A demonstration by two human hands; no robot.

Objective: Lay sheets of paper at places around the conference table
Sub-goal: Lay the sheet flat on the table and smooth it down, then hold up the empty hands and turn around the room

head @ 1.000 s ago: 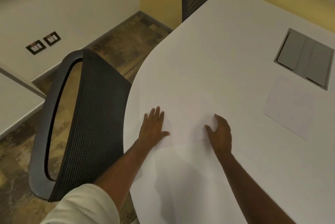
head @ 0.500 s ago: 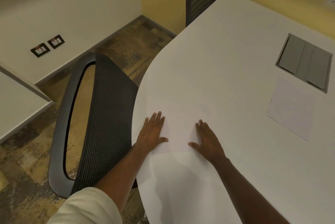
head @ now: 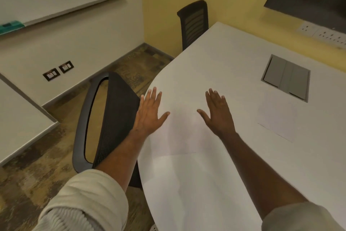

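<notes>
A white sheet of paper [head: 182, 133] lies flat on the white conference table [head: 215, 66], near its curved left edge; its near edge shows as a faint line. My left hand [head: 150, 112] is spread flat at the sheet's left side, by the table edge. My right hand [head: 218, 112] is spread flat at the sheet's right side. Both hands have fingers apart and hold nothing. A second sheet [head: 277, 116] lies further right on the table, just below a grey cable hatch [head: 286, 77].
A black mesh chair [head: 110, 118] stands against the table's left edge beside my left arm. Another black chair [head: 194, 23] stands at the far end by the yellow wall. Wall sockets [head: 58, 70], a whiteboard ledge and patterned floor lie to the left.
My right hand went from curled fingers to flat and spread. Both hands slid forward and apart over the sheet, and the camera view lifted, showing more of the room.
</notes>
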